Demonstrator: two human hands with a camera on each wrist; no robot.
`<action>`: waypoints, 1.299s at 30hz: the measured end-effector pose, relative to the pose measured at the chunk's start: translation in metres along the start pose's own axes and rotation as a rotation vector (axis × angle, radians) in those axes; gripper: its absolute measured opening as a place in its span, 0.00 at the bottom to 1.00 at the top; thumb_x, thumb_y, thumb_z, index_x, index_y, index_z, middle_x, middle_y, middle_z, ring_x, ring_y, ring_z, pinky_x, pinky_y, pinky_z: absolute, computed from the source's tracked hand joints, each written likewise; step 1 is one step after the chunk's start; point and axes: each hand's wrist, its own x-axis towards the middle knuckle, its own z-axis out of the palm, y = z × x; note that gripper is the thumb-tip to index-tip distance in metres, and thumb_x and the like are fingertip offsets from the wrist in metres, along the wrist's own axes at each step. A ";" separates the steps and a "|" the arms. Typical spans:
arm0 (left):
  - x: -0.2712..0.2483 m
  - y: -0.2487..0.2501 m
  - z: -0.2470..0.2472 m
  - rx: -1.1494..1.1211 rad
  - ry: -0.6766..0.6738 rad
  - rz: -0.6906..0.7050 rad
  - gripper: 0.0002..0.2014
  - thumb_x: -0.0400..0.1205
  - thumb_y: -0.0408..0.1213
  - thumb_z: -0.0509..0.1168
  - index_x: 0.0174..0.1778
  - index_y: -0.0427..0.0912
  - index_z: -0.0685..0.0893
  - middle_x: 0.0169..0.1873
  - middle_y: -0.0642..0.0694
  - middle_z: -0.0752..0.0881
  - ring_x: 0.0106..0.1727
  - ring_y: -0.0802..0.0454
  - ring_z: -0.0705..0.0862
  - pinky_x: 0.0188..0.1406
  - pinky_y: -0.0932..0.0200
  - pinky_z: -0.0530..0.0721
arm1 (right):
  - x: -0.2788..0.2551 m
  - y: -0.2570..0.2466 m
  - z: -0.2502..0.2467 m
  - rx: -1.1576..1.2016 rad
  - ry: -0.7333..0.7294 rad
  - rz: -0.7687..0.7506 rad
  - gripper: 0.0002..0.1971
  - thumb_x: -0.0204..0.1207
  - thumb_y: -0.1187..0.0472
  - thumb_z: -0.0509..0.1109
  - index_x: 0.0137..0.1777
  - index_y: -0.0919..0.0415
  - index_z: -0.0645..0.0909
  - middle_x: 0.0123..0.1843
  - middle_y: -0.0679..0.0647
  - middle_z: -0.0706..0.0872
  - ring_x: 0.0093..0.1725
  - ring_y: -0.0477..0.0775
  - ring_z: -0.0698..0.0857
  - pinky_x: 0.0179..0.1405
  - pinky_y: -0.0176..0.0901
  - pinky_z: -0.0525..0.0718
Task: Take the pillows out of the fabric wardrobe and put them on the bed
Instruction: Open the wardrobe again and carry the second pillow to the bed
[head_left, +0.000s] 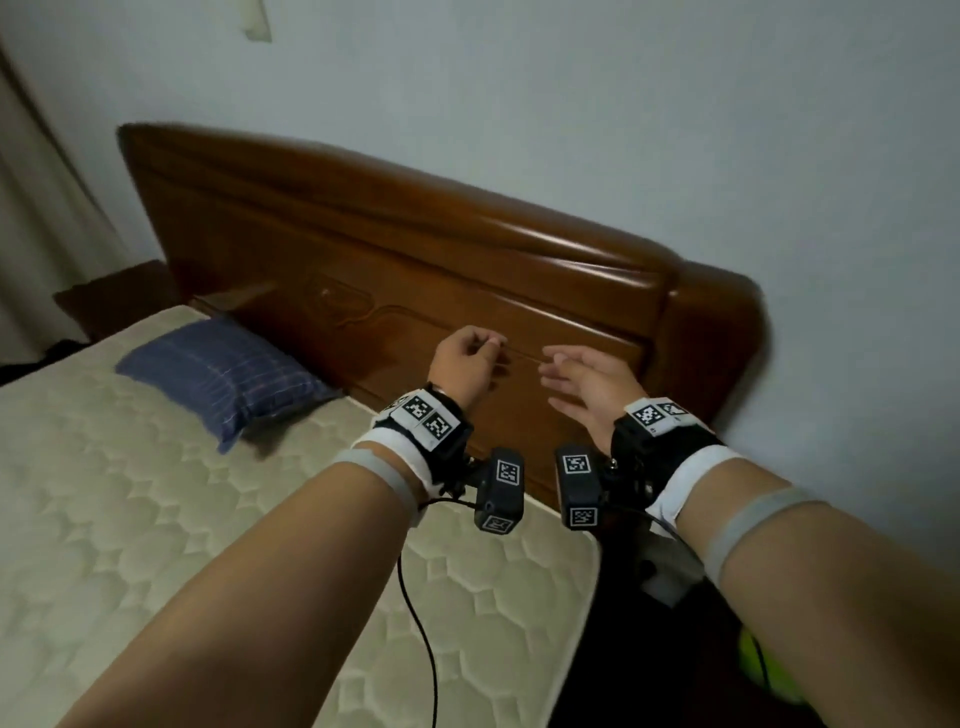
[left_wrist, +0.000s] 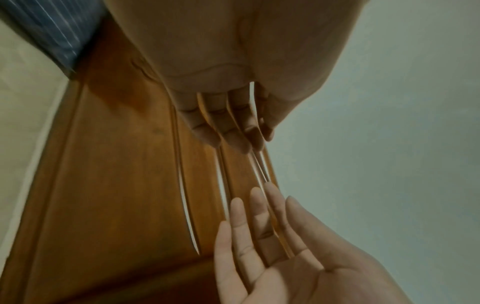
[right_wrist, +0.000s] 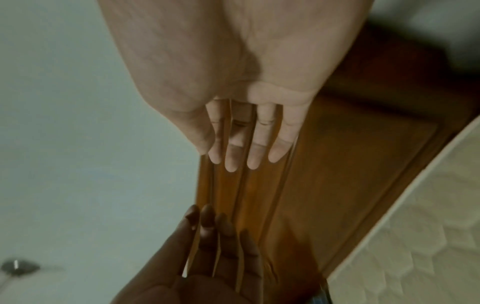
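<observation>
One blue plaid pillow (head_left: 223, 374) lies on the quilted cream mattress (head_left: 156, 519) at its far left, close to the wooden headboard (head_left: 415, 249). A corner of that pillow (left_wrist: 52, 26) shows in the left wrist view. My left hand (head_left: 470, 358) hovers in front of the headboard, fingers (left_wrist: 226, 123) relaxed and holding nothing. My right hand (head_left: 582, 384) is just to its right, palm turned inward, fingers (right_wrist: 244, 144) spread and straight, also empty. The two hands face each other a short way apart. No fabric wardrobe is in view.
A dark wooden nightstand (head_left: 114, 296) and a pale curtain (head_left: 41, 208) stand left of the bed. A plain wall (head_left: 675, 130) runs behind the headboard. Right of the mattress edge is dark floor with a yellow-green object (head_left: 753, 660). A black cable (head_left: 421, 623) hangs from my left wrist.
</observation>
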 end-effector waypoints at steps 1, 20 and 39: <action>-0.012 0.011 0.027 -0.004 -0.045 0.007 0.11 0.85 0.35 0.60 0.39 0.48 0.82 0.35 0.46 0.88 0.36 0.46 0.87 0.37 0.54 0.82 | -0.017 -0.005 -0.028 0.011 0.044 -0.012 0.11 0.84 0.61 0.65 0.59 0.56 0.87 0.57 0.57 0.90 0.59 0.54 0.88 0.58 0.49 0.86; -0.455 0.108 0.497 -0.042 -1.104 0.029 0.07 0.86 0.36 0.58 0.46 0.40 0.81 0.41 0.43 0.89 0.38 0.50 0.86 0.40 0.55 0.82 | -0.497 0.044 -0.475 0.266 0.939 -0.126 0.12 0.83 0.59 0.66 0.60 0.62 0.86 0.47 0.56 0.88 0.48 0.56 0.87 0.53 0.48 0.84; -0.912 0.055 0.469 0.216 -2.131 -0.059 0.11 0.85 0.34 0.57 0.38 0.42 0.78 0.32 0.46 0.86 0.32 0.52 0.81 0.38 0.59 0.78 | -0.952 0.198 -0.371 0.506 1.897 0.024 0.10 0.83 0.67 0.62 0.49 0.58 0.85 0.36 0.54 0.84 0.31 0.52 0.81 0.30 0.39 0.76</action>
